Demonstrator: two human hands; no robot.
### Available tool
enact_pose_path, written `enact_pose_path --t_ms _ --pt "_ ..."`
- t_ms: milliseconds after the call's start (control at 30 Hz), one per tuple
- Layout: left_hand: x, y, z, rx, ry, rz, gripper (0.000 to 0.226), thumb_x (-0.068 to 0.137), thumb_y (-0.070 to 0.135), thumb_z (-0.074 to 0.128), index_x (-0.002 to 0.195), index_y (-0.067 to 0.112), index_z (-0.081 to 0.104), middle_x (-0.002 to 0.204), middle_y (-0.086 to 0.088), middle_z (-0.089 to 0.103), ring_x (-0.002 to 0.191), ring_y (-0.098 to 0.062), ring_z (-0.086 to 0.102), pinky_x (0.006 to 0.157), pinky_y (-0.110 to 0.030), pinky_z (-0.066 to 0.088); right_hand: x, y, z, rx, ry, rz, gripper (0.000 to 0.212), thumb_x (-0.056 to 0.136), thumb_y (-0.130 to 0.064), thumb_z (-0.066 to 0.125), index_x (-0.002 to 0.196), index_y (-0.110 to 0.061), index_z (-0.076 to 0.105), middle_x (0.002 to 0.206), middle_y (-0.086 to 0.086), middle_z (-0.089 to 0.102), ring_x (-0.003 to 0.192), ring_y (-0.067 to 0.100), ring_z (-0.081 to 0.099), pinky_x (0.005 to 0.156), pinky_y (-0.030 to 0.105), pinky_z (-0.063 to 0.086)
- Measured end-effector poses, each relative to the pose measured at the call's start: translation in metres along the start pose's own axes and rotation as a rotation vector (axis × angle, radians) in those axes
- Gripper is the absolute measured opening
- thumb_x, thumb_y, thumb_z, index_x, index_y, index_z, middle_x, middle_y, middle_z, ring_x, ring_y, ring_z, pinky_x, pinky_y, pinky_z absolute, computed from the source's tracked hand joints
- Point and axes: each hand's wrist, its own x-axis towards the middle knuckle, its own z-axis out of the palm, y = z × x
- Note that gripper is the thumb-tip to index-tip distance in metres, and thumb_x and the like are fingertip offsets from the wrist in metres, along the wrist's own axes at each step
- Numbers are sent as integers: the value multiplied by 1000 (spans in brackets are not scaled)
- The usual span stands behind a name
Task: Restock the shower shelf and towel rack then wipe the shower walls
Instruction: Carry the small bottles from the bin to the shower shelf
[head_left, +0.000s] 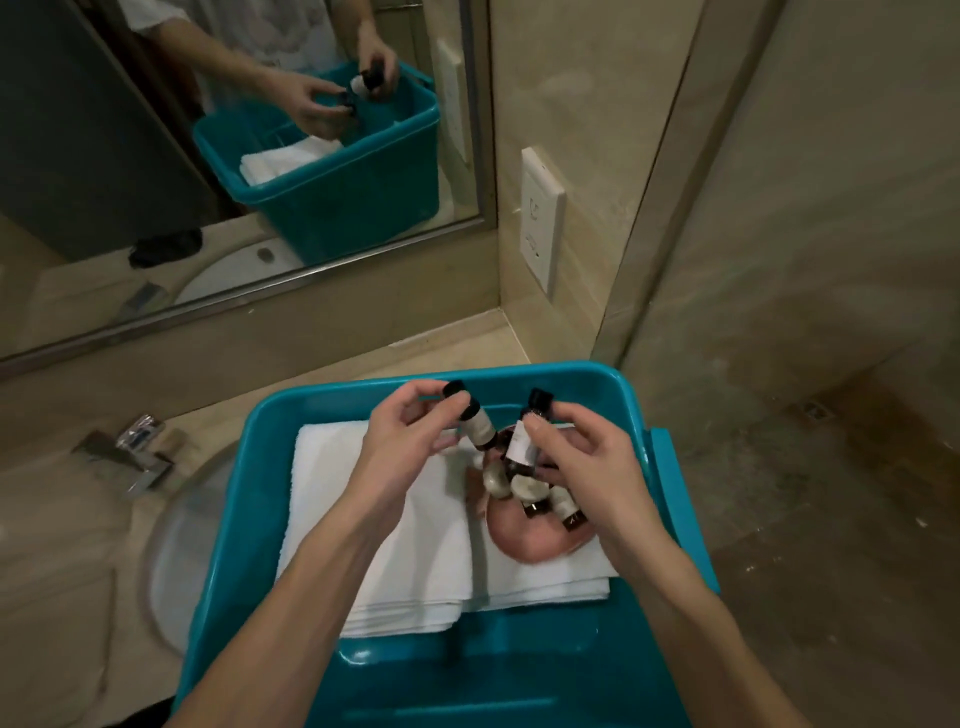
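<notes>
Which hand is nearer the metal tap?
Left. The left hand is right of the shiny metal tap, over the teal plastic tub; the right hand is farther right.

tub (291, 415): glossy teal plastic | towels (395, 545): white terry cloth | counter (62, 545): polished stone | tap (124, 457): shiny metal

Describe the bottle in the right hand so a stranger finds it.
Find the teal bin beside the sink. Above its white towels, the right hand holds a black-capped bottle nearly upright. Unlike the left hand's pale bottle, it shows dark glass above its label.
</notes>
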Motion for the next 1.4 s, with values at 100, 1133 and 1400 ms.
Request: enact_pose_path --t_ms 100,1133,1400 --pt "-6 4 -12 -7 14 12 24 89 25 75 106 10 69 95 -4 75 82 -14 67 94 -40 53 0 -6 8 85 -27 45 17 92 -27 71 107 -19 73 98 17 76 98 39 71 91 52 58" --pt "-213 -3 -4 38 -953 96 20 90 31 73 100 14 68 99 -11 74 90 -27 71 74 -39 62 -307 21 38 523 711 -214 6 100 -15 51 96 -11 55 107 18 76 82 22 75 57 26 56" --pt "-303 -21 65 94 -1022 183 11 90 29 73 84 23 66 83 1 70 68 -9 59 52 -19 50 -415 50 -33 445 1048 -330 21 95 -11 60 114 -3 64 104 8 78 94 26 75 77 35 58"
